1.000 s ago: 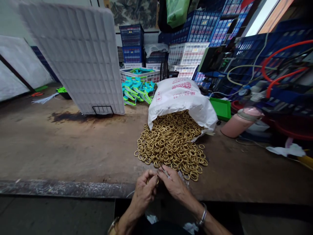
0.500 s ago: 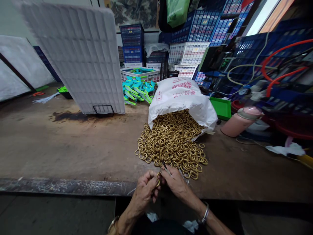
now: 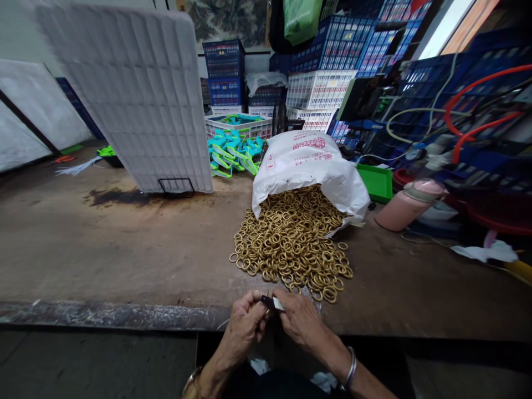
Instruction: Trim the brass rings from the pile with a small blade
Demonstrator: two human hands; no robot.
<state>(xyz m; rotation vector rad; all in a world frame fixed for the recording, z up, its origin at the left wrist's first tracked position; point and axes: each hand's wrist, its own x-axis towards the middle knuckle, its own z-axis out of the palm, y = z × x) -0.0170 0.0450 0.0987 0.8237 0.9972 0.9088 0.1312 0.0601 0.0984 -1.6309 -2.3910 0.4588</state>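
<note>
My left hand (image 3: 244,318) pinches a single gold-coloured ring (image 3: 266,312), partly hidden by the fingers, just off the table's front edge. In my right hand (image 3: 303,317) is a small tool (image 3: 278,304) with a dark end and a pale part. Its dark end meets the ring at my left fingertips; the tool's exact kind is not clear. Beyond both hands, a heap of gold-coloured rings (image 3: 286,249) spills from the mouth of a white sack (image 3: 291,158) with red print, lying on its side.
The brown table (image 3: 124,249) carries a tall white ribbed panel (image 3: 145,100) at left. Turquoise and green plastic parts (image 3: 233,149) lie behind it. To the right stand a green tray (image 3: 376,183) and a pink bottle (image 3: 409,205). Stacked crates (image 3: 320,88) fill the back.
The small tool in my right hand has swung from pointing away toward the heap to pointing left, against the ring. My left hand has hardly moved.
</note>
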